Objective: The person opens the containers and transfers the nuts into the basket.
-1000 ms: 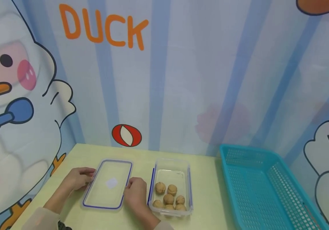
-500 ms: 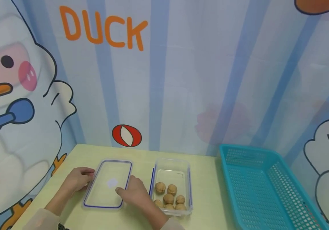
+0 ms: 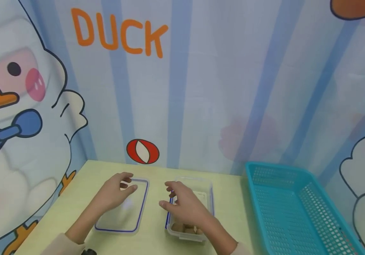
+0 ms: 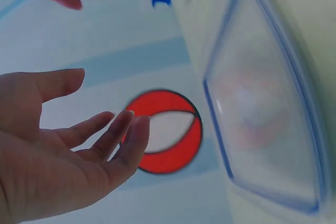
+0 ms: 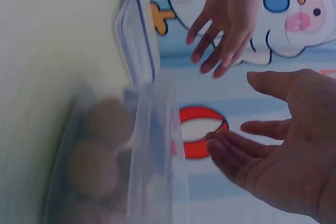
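Observation:
A clear lid (image 3: 118,219) with a blue seal lies on the pale yellow table. Above it, apart from its surface, hovers my left hand (image 3: 112,193), fingers loosely bent and holding nothing. My right hand (image 3: 185,205) is raised over a clear plastic container (image 3: 210,198), thumb and fingers spread with nothing between them. Several walnuts (image 3: 189,229) sit in the near half of that container, partly hidden by the right hand and wrist. In the right wrist view, the walnuts (image 5: 94,166) look blurred behind the container wall. The left wrist view shows the lid (image 4: 262,108) beside the left hand (image 4: 68,150).
A turquoise perforated basket (image 3: 292,212) stands at the right of the table (image 3: 230,209). Behind the table hangs a striped blue curtain (image 3: 201,88) with cartoon duck prints.
Both hands have come off the lid's edges and lifted. The left hand moved up and right over the lid; the right hand moved right, over the container. The lid stays on the table.

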`<action>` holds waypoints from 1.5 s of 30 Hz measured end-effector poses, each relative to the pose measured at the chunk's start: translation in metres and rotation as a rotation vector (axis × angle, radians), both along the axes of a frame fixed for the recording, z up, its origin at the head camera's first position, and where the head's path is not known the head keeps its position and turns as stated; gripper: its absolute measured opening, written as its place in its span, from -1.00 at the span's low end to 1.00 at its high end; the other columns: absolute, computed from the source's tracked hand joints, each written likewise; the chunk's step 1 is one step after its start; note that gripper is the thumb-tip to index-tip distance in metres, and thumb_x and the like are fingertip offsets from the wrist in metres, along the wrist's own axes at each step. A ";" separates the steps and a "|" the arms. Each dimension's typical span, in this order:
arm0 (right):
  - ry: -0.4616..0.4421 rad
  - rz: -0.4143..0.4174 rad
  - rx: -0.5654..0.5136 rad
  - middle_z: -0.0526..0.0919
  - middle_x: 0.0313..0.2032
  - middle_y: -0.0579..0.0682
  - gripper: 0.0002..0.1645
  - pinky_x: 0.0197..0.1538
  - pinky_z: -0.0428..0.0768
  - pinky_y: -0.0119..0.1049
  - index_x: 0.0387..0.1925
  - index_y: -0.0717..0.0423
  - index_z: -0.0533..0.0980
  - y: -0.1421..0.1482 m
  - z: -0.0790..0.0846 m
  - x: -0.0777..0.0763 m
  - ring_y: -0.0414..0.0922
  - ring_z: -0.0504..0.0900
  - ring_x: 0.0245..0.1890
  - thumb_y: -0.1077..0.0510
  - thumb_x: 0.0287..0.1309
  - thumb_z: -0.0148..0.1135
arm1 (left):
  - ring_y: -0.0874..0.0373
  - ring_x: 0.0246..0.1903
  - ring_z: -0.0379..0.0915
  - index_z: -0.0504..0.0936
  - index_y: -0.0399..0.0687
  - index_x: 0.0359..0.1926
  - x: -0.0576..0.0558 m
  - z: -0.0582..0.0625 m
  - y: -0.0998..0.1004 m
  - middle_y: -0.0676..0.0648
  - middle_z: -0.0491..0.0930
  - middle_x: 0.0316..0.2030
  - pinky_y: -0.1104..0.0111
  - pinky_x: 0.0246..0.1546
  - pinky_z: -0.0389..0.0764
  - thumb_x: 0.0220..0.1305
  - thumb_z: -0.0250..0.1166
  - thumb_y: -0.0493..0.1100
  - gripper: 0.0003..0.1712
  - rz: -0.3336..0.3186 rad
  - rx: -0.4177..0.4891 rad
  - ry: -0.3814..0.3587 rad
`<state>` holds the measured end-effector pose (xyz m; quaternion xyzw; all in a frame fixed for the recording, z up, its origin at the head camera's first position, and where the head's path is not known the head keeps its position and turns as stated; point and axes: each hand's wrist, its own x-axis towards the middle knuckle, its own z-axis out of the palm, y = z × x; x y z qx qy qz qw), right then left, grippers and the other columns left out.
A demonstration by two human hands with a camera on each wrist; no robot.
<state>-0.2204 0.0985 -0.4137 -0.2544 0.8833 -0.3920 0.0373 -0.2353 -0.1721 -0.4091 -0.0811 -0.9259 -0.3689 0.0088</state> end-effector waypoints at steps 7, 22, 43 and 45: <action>0.106 0.029 0.020 0.66 0.11 0.14 -0.46 0.14 0.67 0.02 0.24 0.31 0.53 0.038 -0.021 -0.019 0.08 0.66 0.10 0.08 0.39 0.42 | -0.24 0.27 0.53 0.43 -0.20 0.48 -0.005 -0.006 0.044 -0.24 0.55 0.28 -0.07 0.14 0.66 0.45 0.41 -0.06 -0.30 -0.026 0.113 0.010; 0.188 0.129 0.298 0.75 -0.04 0.05 -0.51 0.09 0.68 -0.18 0.08 0.26 0.68 0.045 -0.061 -0.051 -0.03 0.72 -0.02 0.05 0.22 0.51 | -0.28 0.14 0.61 0.32 -0.40 0.50 -0.029 -0.067 0.110 -0.44 0.51 0.28 0.09 -0.14 0.75 0.59 0.23 -0.05 -0.31 -0.061 0.326 -0.101; 0.205 0.130 0.376 0.76 -0.12 -0.08 -0.59 0.06 0.66 -0.27 0.01 0.17 0.68 0.047 -0.047 -0.046 -0.18 0.68 -0.08 0.08 0.20 0.57 | -0.40 0.29 0.46 0.26 -0.22 0.58 -0.034 -0.074 0.118 -0.41 0.33 0.43 -0.12 -0.02 0.72 0.59 0.21 -0.10 -0.32 -0.100 0.607 -0.325; 0.186 0.131 0.363 0.74 -0.12 -0.07 -0.63 0.06 0.66 -0.25 -0.01 0.17 0.66 0.051 -0.036 -0.042 -0.17 0.67 -0.08 0.11 0.21 0.55 | -0.40 0.28 0.47 0.26 -0.22 0.57 -0.035 -0.075 0.118 -0.41 0.32 0.43 -0.14 -0.02 0.72 0.58 0.22 -0.10 -0.31 -0.102 0.608 -0.329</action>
